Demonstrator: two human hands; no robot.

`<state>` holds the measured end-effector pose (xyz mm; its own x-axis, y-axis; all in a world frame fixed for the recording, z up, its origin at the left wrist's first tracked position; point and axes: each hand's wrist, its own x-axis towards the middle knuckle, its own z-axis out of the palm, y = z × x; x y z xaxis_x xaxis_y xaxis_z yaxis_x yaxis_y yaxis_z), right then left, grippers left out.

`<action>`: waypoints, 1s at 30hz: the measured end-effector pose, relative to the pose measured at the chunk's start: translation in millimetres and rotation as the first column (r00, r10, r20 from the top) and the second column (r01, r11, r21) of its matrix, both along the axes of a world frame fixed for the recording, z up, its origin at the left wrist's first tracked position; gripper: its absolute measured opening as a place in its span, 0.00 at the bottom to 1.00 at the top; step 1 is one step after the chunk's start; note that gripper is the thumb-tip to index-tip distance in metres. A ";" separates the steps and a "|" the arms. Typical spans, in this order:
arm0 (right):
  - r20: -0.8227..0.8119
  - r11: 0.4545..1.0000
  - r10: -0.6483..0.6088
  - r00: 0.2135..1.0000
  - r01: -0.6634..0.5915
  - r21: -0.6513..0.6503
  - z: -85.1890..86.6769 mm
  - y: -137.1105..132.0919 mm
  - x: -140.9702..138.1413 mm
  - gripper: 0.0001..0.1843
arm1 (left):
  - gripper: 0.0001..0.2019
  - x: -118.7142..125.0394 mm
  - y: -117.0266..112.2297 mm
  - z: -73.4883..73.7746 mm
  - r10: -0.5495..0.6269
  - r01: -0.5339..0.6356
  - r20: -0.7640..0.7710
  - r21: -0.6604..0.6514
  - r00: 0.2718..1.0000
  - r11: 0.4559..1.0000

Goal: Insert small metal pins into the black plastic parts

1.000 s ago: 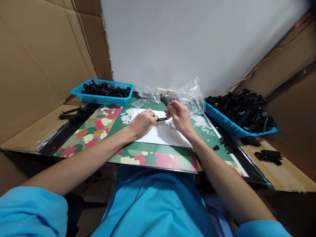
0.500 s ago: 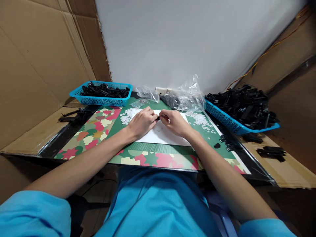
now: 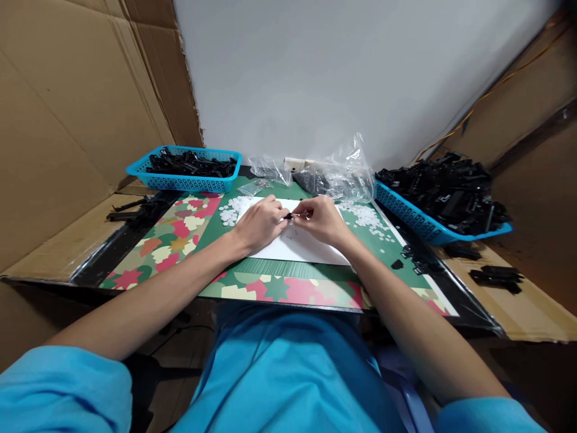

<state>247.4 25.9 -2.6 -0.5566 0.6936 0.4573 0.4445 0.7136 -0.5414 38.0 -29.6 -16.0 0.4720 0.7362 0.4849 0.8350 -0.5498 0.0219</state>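
Note:
Over a white sheet of paper (image 3: 306, 248), my left hand (image 3: 260, 224) is closed, pinching a small black plastic part (image 3: 289, 216) at its fingertips. My right hand (image 3: 321, 219) is closed around a pair of thin metal tweezers (image 3: 297, 214), whose tip points left at the black part. Fingers hide most of both the part and the tweezers. Small white discs (image 3: 231, 210) lie scattered beside my left hand, and more white discs (image 3: 364, 218) are spread to the right of my right hand.
Black parts fill a blue basket (image 3: 193, 184) at back left and a heaped blue basket (image 3: 417, 219) at right. Clear plastic bags (image 3: 349, 174) stand along the back. Loose black parts (image 3: 419, 261) lie on the right, others (image 3: 135, 209) on the left. Cardboard walls flank the table.
My right hand has drawn slightly to the right, so more of the tweezers and the black part shows between the hands. My left hand stays almost in place.

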 end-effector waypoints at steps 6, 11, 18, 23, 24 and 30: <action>-0.034 1.000 0.017 0.999 -0.017 -0.004 -5.4 0.8 -3.1 0.07 | 0.09 -1.3 1.4 -1.4 -0.005 0.006 0.032 -0.024 0.999 1.000; -0.015 1.000 0.029 0.999 -0.029 0.002 -10.9 0.6 -5.2 0.04 | 0.09 -1.6 2.6 -4.1 0.005 -0.004 0.022 -0.044 1.000 0.999; 0.057 0.998 0.018 0.998 -0.022 0.065 -14.8 0.7 -8.2 0.04 | 0.09 -3.4 4.3 -7.6 -0.010 0.009 -0.023 -0.081 1.000 0.997; 0.132 0.993 0.010 0.991 -0.026 0.119 -13.7 -1.3 -6.6 0.06 | 0.08 -3.5 5.3 -7.3 -0.004 0.001 -0.043 -0.073 0.999 0.997; 0.146 0.993 0.012 0.989 -0.029 0.118 -12.4 -1.4 -4.9 0.06 | 0.09 -3.4 5.8 -7.4 0.000 -0.003 -0.048 -0.071 0.999 0.997; 0.042 0.990 0.046 0.998 -0.051 0.131 -0.1 5.6 9.4 0.12 | 0.11 -3.1 6.9 -7.6 0.003 -0.006 -0.038 -0.070 0.999 0.998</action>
